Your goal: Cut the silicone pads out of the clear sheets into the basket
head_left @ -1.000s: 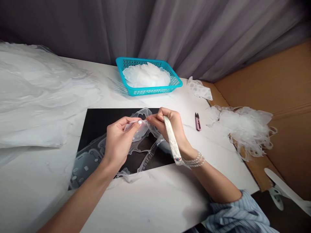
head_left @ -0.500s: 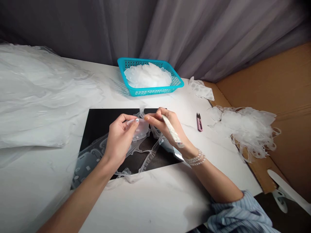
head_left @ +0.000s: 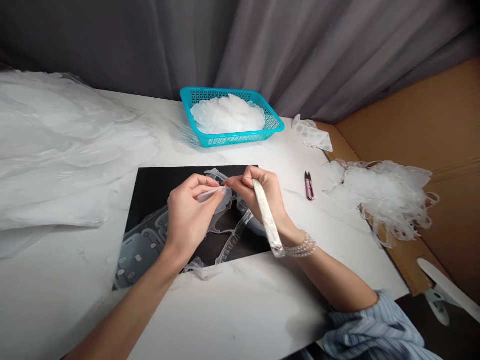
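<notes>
Translucent film [head_left: 226, 202] — one piece pinched in left hand [head_left: 189, 210], one pale stick [head_left: 266, 217] gripped in right hand [head_left: 267, 192]

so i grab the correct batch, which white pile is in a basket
The middle pile, heaped inside the blue basket; the large left pile and the tangled right pile lie outside it.

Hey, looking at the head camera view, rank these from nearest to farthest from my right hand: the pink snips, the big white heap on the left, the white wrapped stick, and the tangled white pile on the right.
From your right hand:
1. White wrapped stick: held in it.
2. Pink snips: just right.
3. Tangled white pile: farther right.
4. Big white heap: far left.
</notes>
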A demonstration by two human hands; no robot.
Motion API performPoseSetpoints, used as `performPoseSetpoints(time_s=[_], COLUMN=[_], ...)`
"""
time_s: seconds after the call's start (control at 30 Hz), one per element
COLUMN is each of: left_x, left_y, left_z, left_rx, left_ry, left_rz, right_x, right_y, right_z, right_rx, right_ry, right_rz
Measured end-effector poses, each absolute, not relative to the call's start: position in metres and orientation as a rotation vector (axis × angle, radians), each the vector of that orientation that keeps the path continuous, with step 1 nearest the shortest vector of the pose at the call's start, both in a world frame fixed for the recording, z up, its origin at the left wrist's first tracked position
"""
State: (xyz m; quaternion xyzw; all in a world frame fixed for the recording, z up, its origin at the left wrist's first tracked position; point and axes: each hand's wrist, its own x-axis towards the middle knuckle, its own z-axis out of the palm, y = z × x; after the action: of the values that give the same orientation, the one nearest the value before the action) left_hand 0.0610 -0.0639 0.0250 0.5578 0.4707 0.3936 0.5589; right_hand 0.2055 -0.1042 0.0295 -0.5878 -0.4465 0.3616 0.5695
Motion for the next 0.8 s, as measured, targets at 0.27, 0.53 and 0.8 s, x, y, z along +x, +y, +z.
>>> performPoseSetpoints(time_s=[0.27,0.53,0.8], left_x=[0.050,0.047,0.043], left_y=[-0.060,-0.066,-0.064], left_z=[0.032,0.048,0.054], left_rx=[1.120,1.056,0.951], left_ry=[1.015,0.871,0.791], left_rz=[0.901,0.898,0.867], right_x=[0.253,0.224,0.205], right_y=[-0.090,-0.110,-0.118], right_z=[0.034,0.073,0.076], right_rx=[-1.686,-1.522,-1.374], right_ry=[-1.114,-1.417,-1.206], right_rz=[0.564,0.645,0.888])
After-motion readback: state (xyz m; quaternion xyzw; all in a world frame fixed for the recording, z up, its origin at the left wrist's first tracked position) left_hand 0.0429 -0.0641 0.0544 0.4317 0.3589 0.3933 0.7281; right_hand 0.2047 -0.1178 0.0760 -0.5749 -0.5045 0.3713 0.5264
